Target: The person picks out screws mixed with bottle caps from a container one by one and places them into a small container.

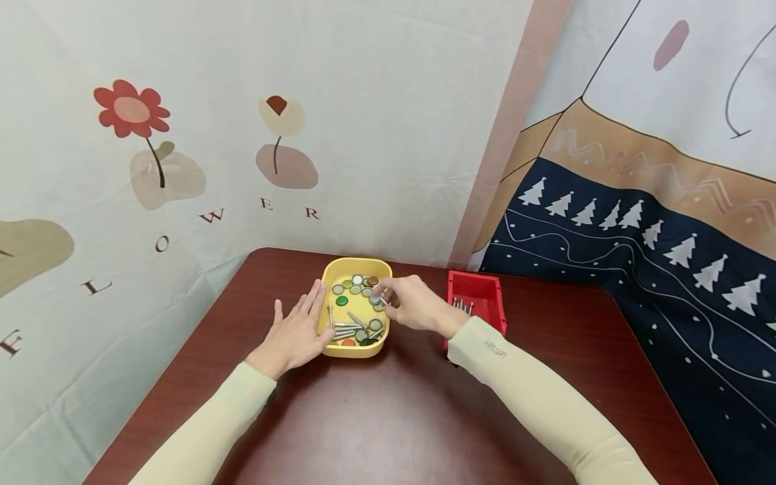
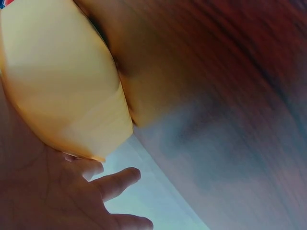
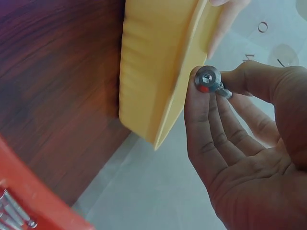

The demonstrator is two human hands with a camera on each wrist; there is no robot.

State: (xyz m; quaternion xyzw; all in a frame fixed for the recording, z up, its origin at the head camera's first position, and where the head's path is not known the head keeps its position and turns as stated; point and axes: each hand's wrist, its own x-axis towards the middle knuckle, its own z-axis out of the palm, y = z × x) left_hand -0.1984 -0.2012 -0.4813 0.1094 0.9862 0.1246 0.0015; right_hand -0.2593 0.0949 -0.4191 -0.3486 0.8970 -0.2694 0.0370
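A yellow tray (image 1: 354, 351) holds several bottle caps (image 1: 342, 301), mostly silvery with some green and orange, plus several metal bolts (image 1: 347, 327) gathered near its front. My left hand (image 1: 295, 337) rests along the tray's left rim, fingers straight and spread; the left wrist view shows the palm against the outer wall. Over the tray's right side, my right hand (image 1: 418, 306) pinches a bolt (image 3: 208, 78) between thumb and index finger. Its round head with a hex socket faces the right wrist camera, and the other fingers are loosely bent behind it.
To the right of the yellow tray stands a red bin (image 1: 494, 296) with several bolts (image 1: 463, 306) inside, partly hidden by my right forearm. Both containers sit toward the back of the dark wooden table (image 1: 376, 417). A printed cloth (image 1: 388, 135) hangs right behind the table.
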